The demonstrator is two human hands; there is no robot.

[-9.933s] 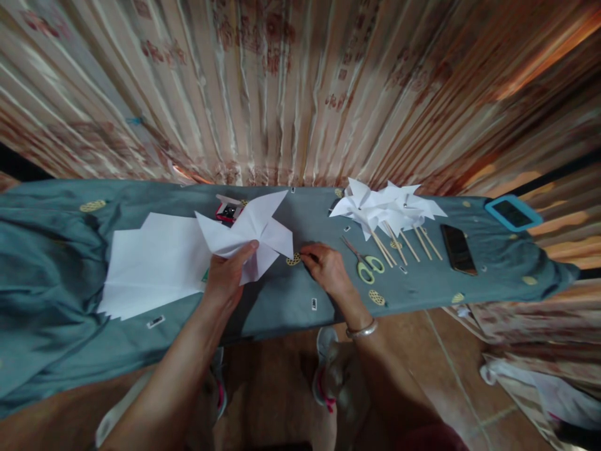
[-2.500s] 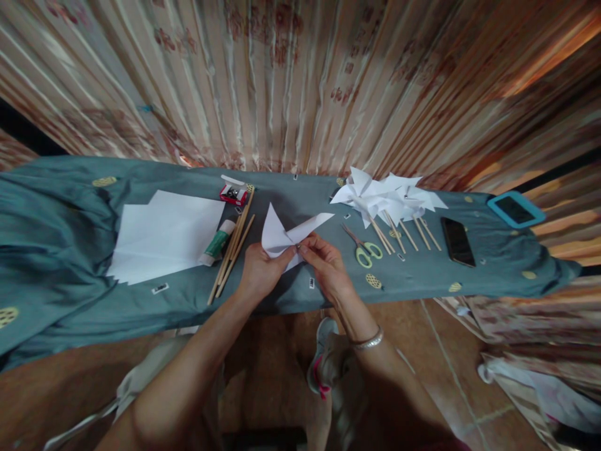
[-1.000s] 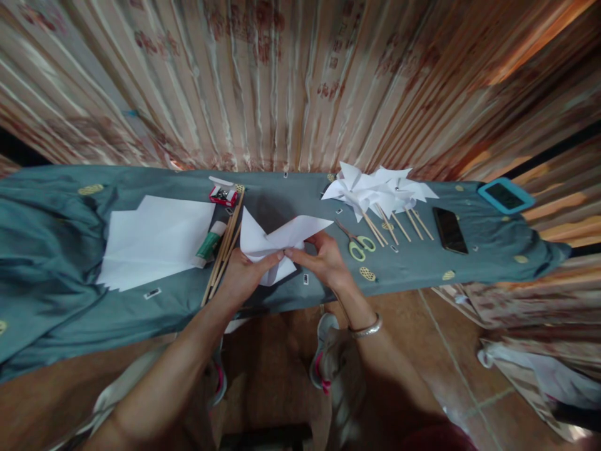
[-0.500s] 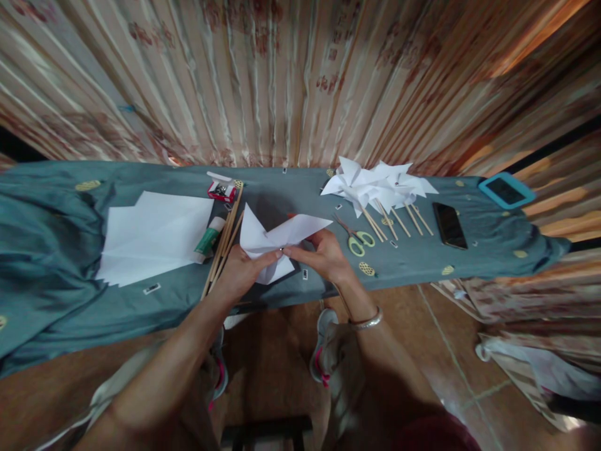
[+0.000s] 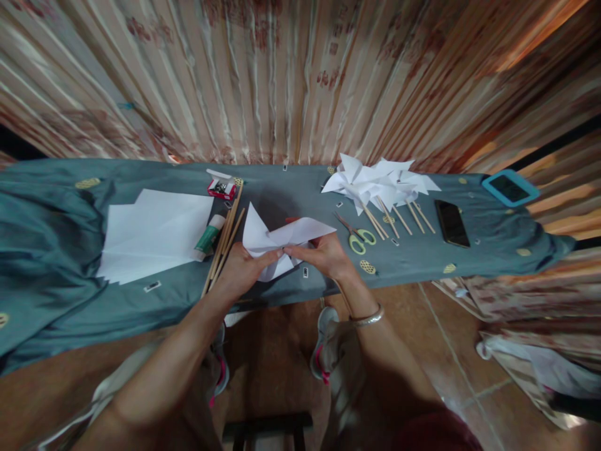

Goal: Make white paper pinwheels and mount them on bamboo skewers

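A white paper pinwheel [image 5: 277,238] is held between my two hands above the near edge of the cloth-covered table. My left hand [image 5: 238,270] grips it from the left, thumb pressed at its centre. From the other side my right hand [image 5: 323,255] pinches it, its thumb tip meeting the left one at the middle. The fingers beneath the paper are mostly hidden. Several wooden sticks [image 5: 226,241] lie just left of my left hand, beside a green and white glue tube [image 5: 209,238]. Scissors [image 5: 357,237] with light green handles rest to the right of my right hand.
White paper sheets [image 5: 157,235] lie at the left, and a small open red box [image 5: 221,186] of metal pieces stands behind the sticks. At the back right are several pinwheels on sticks [image 5: 375,181], a phone [image 5: 451,223] and a blue-framed device [image 5: 511,188]. Curtains hang behind.
The pinwheel is turned and tilted slightly in my hands, its right blade a little lower and further right. Both thumbs stay at its centre.
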